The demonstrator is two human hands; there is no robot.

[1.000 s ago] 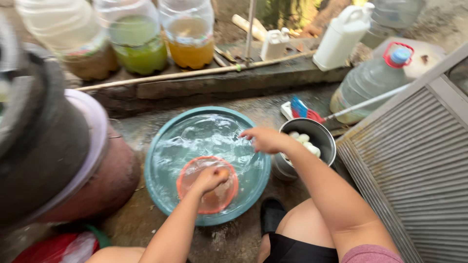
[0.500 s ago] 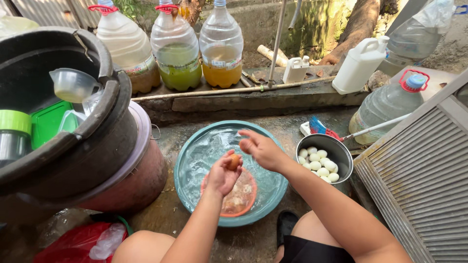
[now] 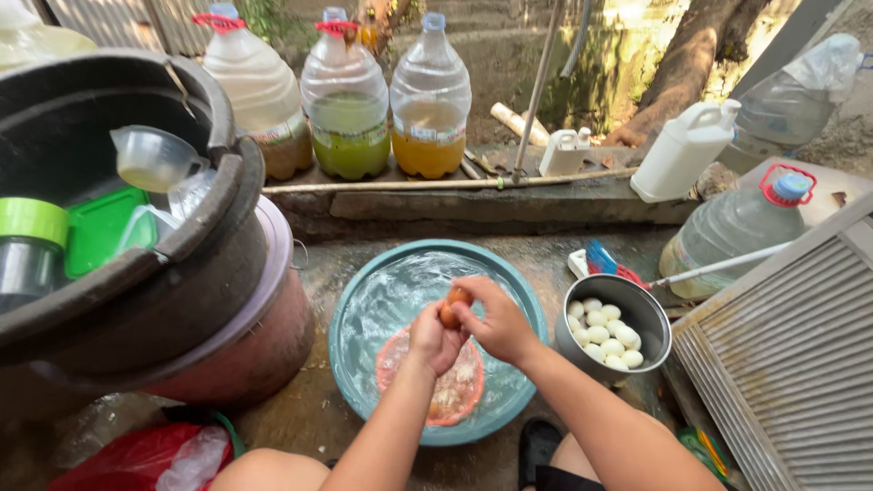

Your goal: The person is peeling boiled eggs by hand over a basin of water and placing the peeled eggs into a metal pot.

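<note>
Hands on a brown egg above the basin

Both hands meet on 1 brown egg (image 3: 452,307), held in the air over the teal basin (image 3: 364,293). The left hand (image 3: 435,338) cups it from below, fingers curled against the shell. The right hand (image 3: 496,320) closes on it from the right and above, fingertips pinching at the shell's top.

Directly beneath the hands, the basin holds clear water, and an orange sieve (image 3: 400,350) sits in it with brownish bits inside. Just right of the basin stands a metal pot (image 3: 650,314) filled with peeled white eggs (image 3: 605,332). Behind the pot lies a blue and red brush (image 3: 600,258), and beyond that a clear water jug (image 3: 727,232) with a red and blue cap.

On the ledge at the back stand 3 large bottles (image 3: 346,100), holding pale, green and orange liquid, and a white jerrycan (image 3: 682,150). At the left, a large black tub (image 3: 182,273) rests on a reddish pot (image 3: 259,350).
</note>
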